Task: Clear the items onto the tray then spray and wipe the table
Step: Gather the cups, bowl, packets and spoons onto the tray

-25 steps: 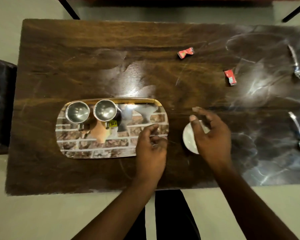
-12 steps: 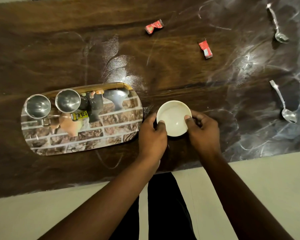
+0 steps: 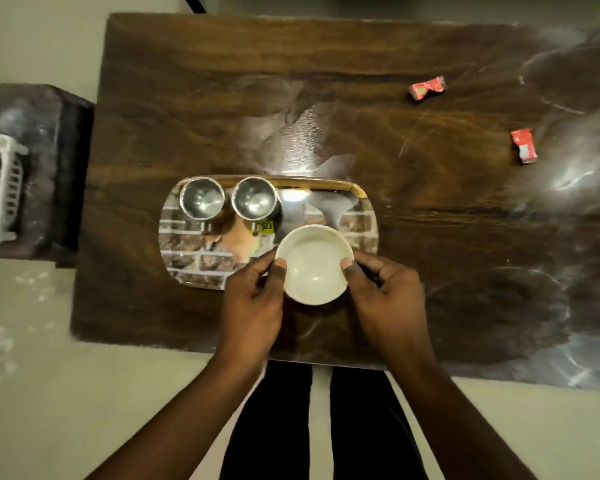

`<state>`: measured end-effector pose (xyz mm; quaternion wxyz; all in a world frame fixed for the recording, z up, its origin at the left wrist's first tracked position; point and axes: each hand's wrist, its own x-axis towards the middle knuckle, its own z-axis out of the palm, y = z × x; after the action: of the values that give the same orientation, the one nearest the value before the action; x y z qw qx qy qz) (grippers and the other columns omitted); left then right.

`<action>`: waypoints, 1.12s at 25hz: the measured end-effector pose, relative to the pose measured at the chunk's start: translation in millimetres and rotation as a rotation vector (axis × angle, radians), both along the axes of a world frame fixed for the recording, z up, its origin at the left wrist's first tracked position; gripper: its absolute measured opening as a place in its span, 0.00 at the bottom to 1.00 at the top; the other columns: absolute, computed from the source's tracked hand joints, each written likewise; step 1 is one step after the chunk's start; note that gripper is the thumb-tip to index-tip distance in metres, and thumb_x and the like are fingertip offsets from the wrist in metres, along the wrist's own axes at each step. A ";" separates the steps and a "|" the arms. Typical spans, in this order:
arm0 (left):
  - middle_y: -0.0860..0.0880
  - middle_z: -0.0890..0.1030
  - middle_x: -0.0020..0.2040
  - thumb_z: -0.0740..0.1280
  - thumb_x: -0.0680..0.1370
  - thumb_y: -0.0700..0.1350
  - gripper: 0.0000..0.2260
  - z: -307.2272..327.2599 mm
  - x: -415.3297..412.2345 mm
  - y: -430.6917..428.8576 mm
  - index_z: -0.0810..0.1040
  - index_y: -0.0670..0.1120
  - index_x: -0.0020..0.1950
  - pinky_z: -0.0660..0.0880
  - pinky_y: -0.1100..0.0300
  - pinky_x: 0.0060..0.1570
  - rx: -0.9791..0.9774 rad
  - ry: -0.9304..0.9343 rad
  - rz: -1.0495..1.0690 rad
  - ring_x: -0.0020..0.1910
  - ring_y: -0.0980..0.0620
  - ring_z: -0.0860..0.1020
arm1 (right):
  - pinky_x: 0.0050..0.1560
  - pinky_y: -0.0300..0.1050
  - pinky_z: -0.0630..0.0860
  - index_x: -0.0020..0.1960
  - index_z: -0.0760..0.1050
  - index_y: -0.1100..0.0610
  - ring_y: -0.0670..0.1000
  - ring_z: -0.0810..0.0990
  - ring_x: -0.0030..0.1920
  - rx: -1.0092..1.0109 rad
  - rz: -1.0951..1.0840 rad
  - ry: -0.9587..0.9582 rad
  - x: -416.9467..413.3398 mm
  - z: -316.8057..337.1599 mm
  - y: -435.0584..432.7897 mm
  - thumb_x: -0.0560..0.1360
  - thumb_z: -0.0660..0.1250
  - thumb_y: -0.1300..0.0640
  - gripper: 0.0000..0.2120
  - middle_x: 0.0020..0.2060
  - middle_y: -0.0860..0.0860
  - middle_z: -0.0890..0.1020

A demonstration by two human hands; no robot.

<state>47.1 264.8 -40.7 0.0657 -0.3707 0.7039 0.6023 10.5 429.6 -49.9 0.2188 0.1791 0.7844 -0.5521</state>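
The left hand [image 3: 253, 299] and right hand [image 3: 385, 299] each pinch the rim of the white bowl [image 3: 314, 265], held over the tray [image 3: 187, 268]. It looks rigid, glossy, probably breakable and slippery; opposite rim holds suit it.

1. The underside of the bowl [image 3: 314, 265] is hidden, so whether it touches the tray [image 3: 187, 251] or hangs above it cannot be told.
2. The left grip [image 3: 253, 299] and right grip [image 3: 385, 299] pinch the bowl's rim, and the finger parts behind its wall are hidden.
3. The tray's near right corner is covered by the bowl and the left grip.
4. The worktop [image 3: 222, 98] runs off the right edge.
5. The white basket [image 3: 4, 188] is cut by the left edge, and its contents are too dark to tell.
6. Print on the yellow label [image 3: 266, 226], the far red wrapper [image 3: 426, 87] and the right red wrapper [image 3: 523, 146] is too blurred to read.
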 end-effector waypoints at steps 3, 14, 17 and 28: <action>0.72 0.87 0.45 0.67 0.86 0.41 0.15 -3.1 21.4 -48.9 0.83 0.63 0.52 0.79 0.73 0.48 -0.073 -0.021 0.074 0.50 0.71 0.84 | 0.46 0.27 0.80 0.62 0.87 0.53 0.30 0.84 0.46 -0.062 0.105 -0.028 8.6 -5.0 -47.8 0.82 0.72 0.58 0.10 0.38 0.29 0.84; 0.69 0.86 0.41 0.68 0.85 0.42 0.10 -33.0 33.6 -113.1 0.85 0.53 0.62 0.77 0.77 0.40 -0.128 -0.044 0.098 0.45 0.74 0.83 | 0.52 0.26 0.79 0.66 0.85 0.58 0.28 0.83 0.48 -0.032 0.183 0.008 15.3 -35.2 -115.6 0.83 0.70 0.59 0.13 0.54 0.44 0.88; 0.65 0.85 0.49 0.68 0.85 0.43 0.11 -42.1 27.3 -118.0 0.86 0.48 0.65 0.78 0.77 0.43 -0.137 -0.047 0.059 0.48 0.73 0.83 | 0.53 0.30 0.82 0.65 0.85 0.57 0.31 0.84 0.50 -0.030 0.138 -0.006 13.2 -40.9 -116.4 0.83 0.70 0.60 0.13 0.50 0.42 0.88; 0.64 0.85 0.54 0.69 0.85 0.44 0.11 -41.1 22.9 -119.7 0.85 0.52 0.66 0.80 0.67 0.53 -0.102 -0.053 0.061 0.55 0.68 0.84 | 0.46 0.24 0.78 0.66 0.84 0.59 0.27 0.82 0.46 -0.056 0.101 -0.015 15.0 -47.5 -116.0 0.83 0.70 0.61 0.12 0.46 0.33 0.83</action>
<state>70.0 145.1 -81.8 0.0470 -0.4108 0.7201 0.5572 25.5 313.6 -97.4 0.2570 0.1374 0.7751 -0.5607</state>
